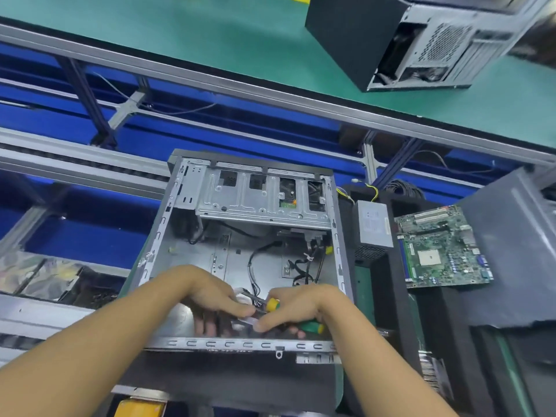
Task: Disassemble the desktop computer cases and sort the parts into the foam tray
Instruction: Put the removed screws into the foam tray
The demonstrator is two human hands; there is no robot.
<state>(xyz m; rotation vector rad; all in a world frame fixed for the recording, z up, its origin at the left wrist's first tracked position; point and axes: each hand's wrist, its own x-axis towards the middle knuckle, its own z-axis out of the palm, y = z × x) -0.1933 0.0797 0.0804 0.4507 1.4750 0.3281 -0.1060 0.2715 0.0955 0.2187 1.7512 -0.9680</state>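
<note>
An open grey computer case point(180, 224) lies on its side before me, its drive cage point(258, 200) at the far end and black cables point(301, 266) loose on its floor. Both hands reach into its near end. My right hand point(301, 305) grips a yellow-and-green screwdriver point(313, 326). My left hand point(210, 296) has its fingers curled down by a small white part point(245, 322) next to the screwdriver tip; what it holds is hidden. To the right, a grey power supply point(373, 224) and a green motherboard point(442, 248) lie on the black foam tray point(391, 296).
A second black computer case point(391, 40) stands on the green belt point(210, 37) at the far right. A grey side panel point(517, 251) leans at the right. Aluminium rails and blue frame run across the middle. A yellow object point(138, 409) sits at the bottom edge.
</note>
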